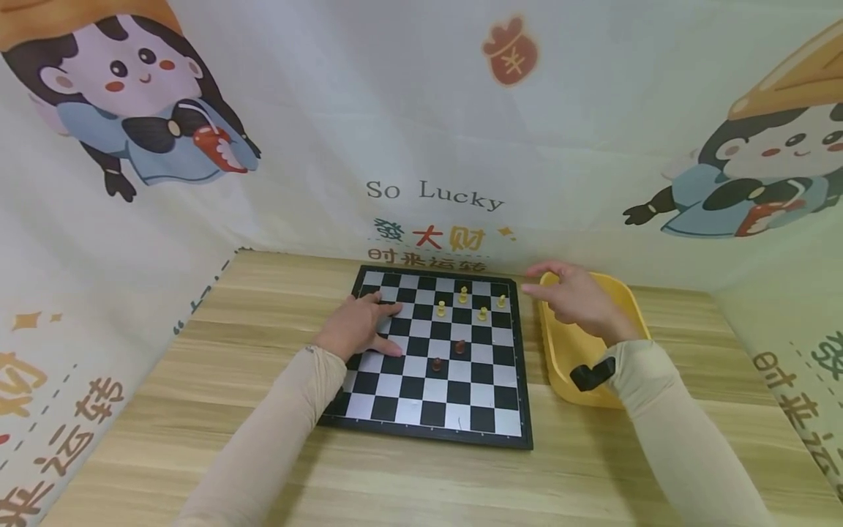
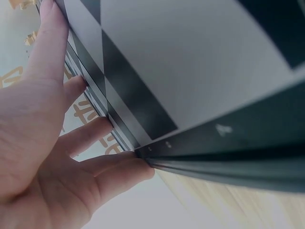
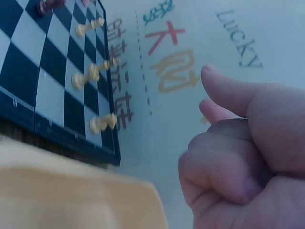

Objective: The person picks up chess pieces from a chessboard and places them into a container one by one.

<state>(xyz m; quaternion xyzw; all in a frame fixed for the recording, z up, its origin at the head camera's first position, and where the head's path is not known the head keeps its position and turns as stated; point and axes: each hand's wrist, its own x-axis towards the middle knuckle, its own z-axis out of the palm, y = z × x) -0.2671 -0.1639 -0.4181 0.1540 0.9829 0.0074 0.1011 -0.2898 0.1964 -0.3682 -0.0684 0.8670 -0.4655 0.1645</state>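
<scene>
My left hand (image 1: 352, 326) rests on the left side of a black-and-white chessboard (image 1: 388, 386), fingers and thumb spread. In the left wrist view, its fingertips (image 2: 102, 125) lie along the board's edge. Several pale yellow chess pieces (image 1: 464, 294) stand on the far right squares. Two dark reddish-brown pieces (image 1: 459, 348) are nearer the middle. Over the yellow basket (image 1: 549, 351) hovers my right hand (image 1: 579, 300), its thumb and index finger extended and apart, the other fingers loosely bent. Nothing shows between them in the right wrist view.
The basket stands just right of the board on a wood-grain table (image 1: 421, 483). A printed white curtain (image 1: 421, 132) hangs right behind the table's far edge and along both sides. A black wrist-worn device (image 1: 593, 375) sticks out from the right sleeve above the basket.
</scene>
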